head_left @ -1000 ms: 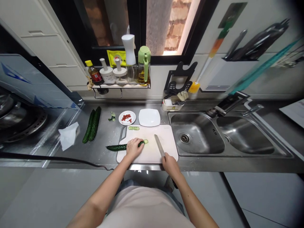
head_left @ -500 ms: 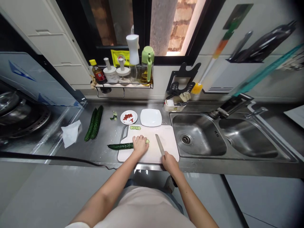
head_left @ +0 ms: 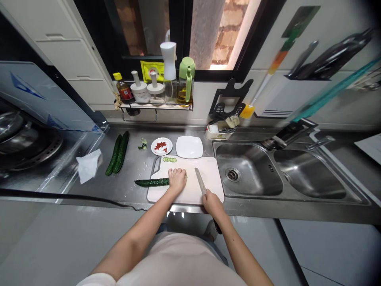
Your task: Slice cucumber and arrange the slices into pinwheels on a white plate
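My left hand (head_left: 177, 180) is closed over the right end of a dark green cucumber (head_left: 151, 182), hiding most of that end. The cucumber lies across the white cutting board (head_left: 205, 194), its other end past the board's left edge. In my right hand (head_left: 213, 203) is a kitchen knife (head_left: 200, 181), its blade on or just above the board, pointing away from me and apart from the cucumber. A short row of cucumber slices (head_left: 169, 159) rests near the board's far left corner.
Behind the board stand a white plate with red chopped pieces (head_left: 161, 154) and a bare white square plate (head_left: 189, 147). Two whole cucumbers (head_left: 118, 153) and a paper towel (head_left: 88, 165) lie left. A double sink (head_left: 250, 190) adjoins on the right. Seasoning bottles fill a rack (head_left: 157, 106).
My left hand has shifted slightly right along the cucumber, covering more of its pale cut end. The right hand and knife have hardly moved.
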{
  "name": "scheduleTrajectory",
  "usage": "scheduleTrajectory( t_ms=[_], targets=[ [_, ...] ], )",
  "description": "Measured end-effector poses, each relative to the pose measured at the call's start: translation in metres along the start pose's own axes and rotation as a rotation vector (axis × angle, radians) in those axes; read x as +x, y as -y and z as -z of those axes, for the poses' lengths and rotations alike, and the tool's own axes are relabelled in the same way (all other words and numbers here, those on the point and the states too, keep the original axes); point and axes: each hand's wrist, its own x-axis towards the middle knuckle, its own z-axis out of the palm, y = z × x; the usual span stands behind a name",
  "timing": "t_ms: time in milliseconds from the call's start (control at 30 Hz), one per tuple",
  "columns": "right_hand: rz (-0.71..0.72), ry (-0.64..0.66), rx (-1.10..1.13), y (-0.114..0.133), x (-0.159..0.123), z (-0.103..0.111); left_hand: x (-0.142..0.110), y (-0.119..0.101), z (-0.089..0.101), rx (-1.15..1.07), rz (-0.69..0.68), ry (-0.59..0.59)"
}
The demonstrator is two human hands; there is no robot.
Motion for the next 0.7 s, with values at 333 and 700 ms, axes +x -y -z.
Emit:
scheduleTrajectory(
  t_ms=[333, 700],
  targets=[
    [0.013, -0.013, 0.0, -0.002, 0.001, -0.002, 0.033, 0.017, 0.022, -0.177, 0.27, -0.049],
    [0.004, -0.006, 0.012, -0.002, 0.001, -0.001, 0.074, 0.051, 0.015, -0.201, 0.395, -0.038]
  ],
)
